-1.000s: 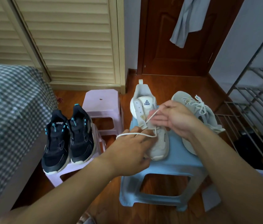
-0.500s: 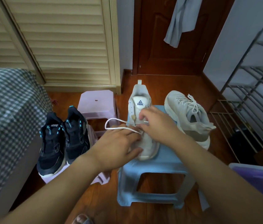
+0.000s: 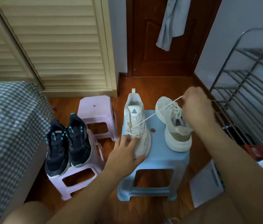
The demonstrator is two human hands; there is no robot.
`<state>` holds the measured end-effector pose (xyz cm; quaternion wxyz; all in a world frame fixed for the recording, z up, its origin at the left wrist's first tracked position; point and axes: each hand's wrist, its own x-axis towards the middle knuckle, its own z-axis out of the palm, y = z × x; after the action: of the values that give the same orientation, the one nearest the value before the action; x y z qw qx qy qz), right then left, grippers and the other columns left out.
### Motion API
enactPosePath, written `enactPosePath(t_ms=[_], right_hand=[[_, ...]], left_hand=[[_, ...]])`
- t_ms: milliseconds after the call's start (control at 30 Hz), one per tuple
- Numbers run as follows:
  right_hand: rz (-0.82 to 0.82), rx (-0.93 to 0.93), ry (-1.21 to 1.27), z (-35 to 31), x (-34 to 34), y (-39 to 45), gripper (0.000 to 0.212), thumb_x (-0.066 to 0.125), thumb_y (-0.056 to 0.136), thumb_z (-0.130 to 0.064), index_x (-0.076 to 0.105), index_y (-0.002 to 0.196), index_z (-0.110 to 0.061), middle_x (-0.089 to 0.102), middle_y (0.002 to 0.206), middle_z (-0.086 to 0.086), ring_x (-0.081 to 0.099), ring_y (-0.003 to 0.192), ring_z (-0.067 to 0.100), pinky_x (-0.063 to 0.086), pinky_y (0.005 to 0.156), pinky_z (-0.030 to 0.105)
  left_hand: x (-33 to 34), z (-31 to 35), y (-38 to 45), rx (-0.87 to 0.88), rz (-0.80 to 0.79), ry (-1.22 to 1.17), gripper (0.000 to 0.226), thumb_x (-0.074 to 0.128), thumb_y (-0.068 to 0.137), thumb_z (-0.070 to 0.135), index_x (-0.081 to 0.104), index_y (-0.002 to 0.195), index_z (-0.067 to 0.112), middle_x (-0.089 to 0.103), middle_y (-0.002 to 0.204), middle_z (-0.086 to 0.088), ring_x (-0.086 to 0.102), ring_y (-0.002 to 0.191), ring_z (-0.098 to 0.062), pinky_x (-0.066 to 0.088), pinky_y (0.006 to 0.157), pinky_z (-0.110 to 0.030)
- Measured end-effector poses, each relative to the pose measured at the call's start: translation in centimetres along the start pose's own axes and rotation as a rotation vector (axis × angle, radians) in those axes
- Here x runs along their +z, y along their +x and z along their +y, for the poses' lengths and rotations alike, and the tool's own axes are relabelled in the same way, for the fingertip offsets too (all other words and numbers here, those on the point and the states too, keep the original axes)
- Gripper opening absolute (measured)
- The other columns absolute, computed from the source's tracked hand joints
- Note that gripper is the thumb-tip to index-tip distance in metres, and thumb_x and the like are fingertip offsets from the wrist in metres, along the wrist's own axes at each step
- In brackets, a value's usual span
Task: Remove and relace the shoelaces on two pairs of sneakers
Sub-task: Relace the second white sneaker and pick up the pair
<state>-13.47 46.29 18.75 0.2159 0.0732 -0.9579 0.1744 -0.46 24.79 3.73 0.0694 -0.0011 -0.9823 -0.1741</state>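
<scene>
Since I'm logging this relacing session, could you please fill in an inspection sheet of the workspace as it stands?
Surface: blue stool carries both white sneakers.
Job's things: white sneaker partly laced, shoelace pulled taut; second white sneaker laced; black sneakers on pink stool.
Clutter: second pink stool behind.
Grippers: left hand rests on the sneaker's toe; right hand pinches the lace end.
Cables: nothing seen.
Surroundings: checked bedding, metal rack, door.

Left hand (image 3: 126,151): reaches forward and low, fingers spread, thumb out, pressing down on the shoe's toe
Right hand (image 3: 197,107): raised, fingertips pinching the lace end, pulling it taut
Forearms: both bare, stretched forward
</scene>
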Motion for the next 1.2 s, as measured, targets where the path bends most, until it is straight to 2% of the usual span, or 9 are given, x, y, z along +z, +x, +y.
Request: enactPosePath(t_ms=[167,267,433,667,833,967,1067,1133,1200], right_hand=[[0.23,0.26,0.201,1.6,-3.0,4.5,0.021,0.044,0.106,-0.018,0.057,0.116,-0.006,0.056,0.117,0.015,0.057,0.104,0.032,0.041,0.083,0.042],[-0.022,0.152,0.201,-0.2,-0.6,2.9,0.015,0.048,0.104,-0.028,0.056,0.113,-0.019,0.06,0.104,0.002,0.061,0.092,0.022,0.047,0.074,0.037],[-0.532,-0.367,0.183,-4.6,5.9,-3.6,0.029,0.059,0.098,-0.03,0.062,0.127,-0.029,0.043,0.132,-0.005,0.06,0.102,0.022,0.05,0.089,0.038],[-0.524,-0.475,0.041,-5.8,9.0,-6.3,0.004,0.058,0.098,-0.02,0.057,0.101,-0.018,0.045,0.117,0.003,0.056,0.074,0.028,0.049,0.069,0.04],[-0.549,-0.322,0.112,-3.2,7.9,-5.9,0.008,0.056,0.099,-0.024,0.062,0.101,-0.019,0.043,0.106,-0.002,0.058,0.088,0.022,0.05,0.08,0.039],[-0.629,0.033,0.366,-3.0,6.2,-7.0,0.022,0.059,0.098,-0.04,0.064,0.11,-0.023,0.054,0.112,-0.002,0.058,0.1,0.02,0.046,0.085,0.034],[-0.926,0.142,0.387,-1.7,3.5,-8.6,0.023,0.049,0.104,-0.022,0.067,0.089,-0.025,0.063,0.089,-0.001,0.061,0.087,0.02,0.05,0.075,0.037],[-1.233,0.202,0.593,-1.1,1.6,-9.7,0.026,0.054,0.101,-0.006,0.076,0.106,-0.019,0.066,0.088,0.001,0.058,0.071,0.012,0.049,0.059,0.029],[-1.352,0.229,0.938,-0.7,0.6,-9.8,0.027,0.057,0.099,-0.001,0.073,0.118,-0.012,0.069,0.086,0.007,0.05,0.059,0.009,0.038,0.051,0.02]], left_hand=[[-0.1,0.3,0.0,0.008,-0.003,0.017,0.076,0.047,0.083,0.08,0.039,0.144,0.035,0.038,0.137,0.001,0.039,0.122,-0.024,0.049,0.099,-0.038],[-0.6,0.4,0.2,0.066,-0.043,0.044,0.071,0.053,0.08,0.074,0.039,0.138,0.037,0.037,0.131,0.001,0.038,0.118,-0.023,0.053,0.092,-0.039],[-2.2,0.4,-1.1,0.136,-0.068,0.048,0.057,0.056,0.082,0.067,0.046,0.131,0.039,0.038,0.119,0.006,0.039,0.11,-0.015,0.05,0.074,-0.028],[-3.0,0.0,-2.8,0.12,-0.105,0.039,0.06,0.06,0.083,0.067,0.046,0.134,0.04,0.036,0.12,0.008,0.038,0.111,-0.014,0.055,0.08,-0.035],[-3.1,0.2,-2.4,0.087,-0.136,0.017,0.064,0.061,0.08,0.073,0.043,0.134,0.043,0.035,0.122,0.011,0.038,0.117,-0.011,0.055,0.083,-0.037],[-3.6,0.1,-2.7,0.106,-0.122,-0.019,0.057,0.056,0.087,0.071,0.047,0.136,0.043,0.038,0.125,0.015,0.04,0.115,-0.008,0.053,0.085,-0.032],[-4.1,0.1,-2.4,0.031,-0.029,-0.204,0.038,0.053,0.096,0.055,0.058,0.13,0.038,0.049,0.122,0.018,0.051,0.109,-0.003,0.049,0.087,-0.025],[-4.2,0.2,-1.3,-0.047,0.076,-0.258,0.028,0.057,0.099,0.034,0.062,0.126,0.033,0.06,0.117,0.015,0.06,0.102,-0.008,0.052,0.085,-0.028],[-4.4,0.6,0.3,-0.111,0.13,-0.227,0.024,0.056,0.097,0.025,0.063,0.12,0.03,0.066,0.111,0.008,0.065,0.095,-0.015,0.055,0.08,-0.036]])
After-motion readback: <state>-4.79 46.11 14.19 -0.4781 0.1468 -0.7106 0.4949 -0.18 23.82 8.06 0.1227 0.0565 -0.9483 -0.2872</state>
